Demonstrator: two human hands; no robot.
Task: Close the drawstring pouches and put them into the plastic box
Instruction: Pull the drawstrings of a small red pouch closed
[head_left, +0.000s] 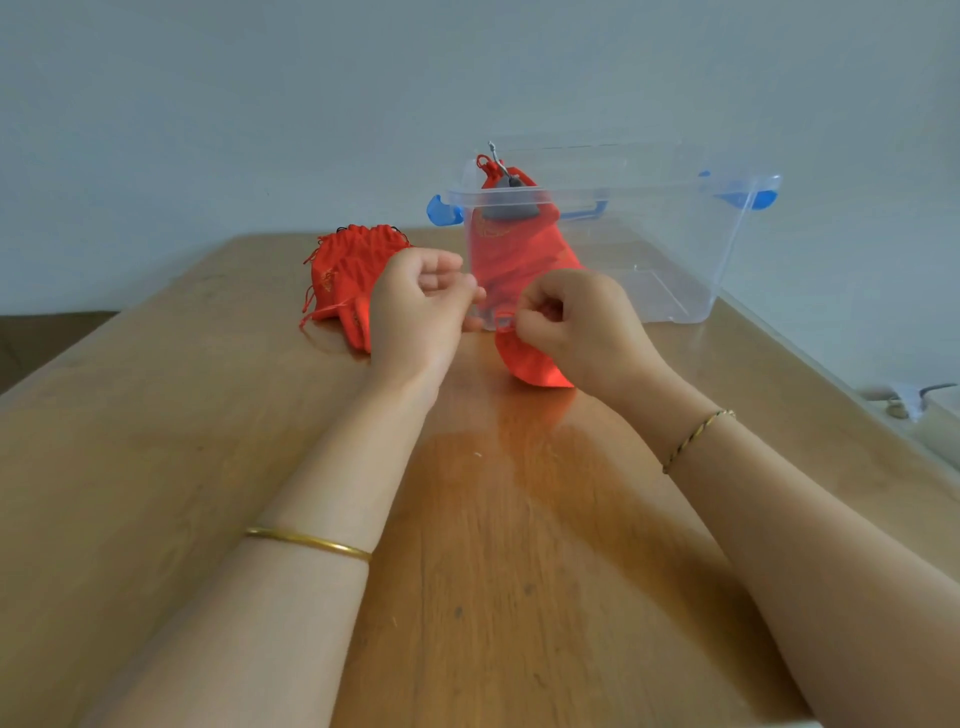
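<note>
Red pouches (511, 254) in plastic box (675, 234)

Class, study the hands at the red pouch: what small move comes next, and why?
Probably draw the hands apart to cinch it: left hand and right hand pinch the red pouch at its mouth, in front of the plastic box.

At frame centre, red drawstring pouch (535, 364), mouth up, rounded bottom low. Left of centre, heap of red pouches (348, 270) with gold print, resting on the bench (208, 467). Right of centre, clear plastic box (675, 249), open-topped, blue latches; holds boxed red pouches (514, 254) and a grey pouch (509, 210) at its left end.
</note>
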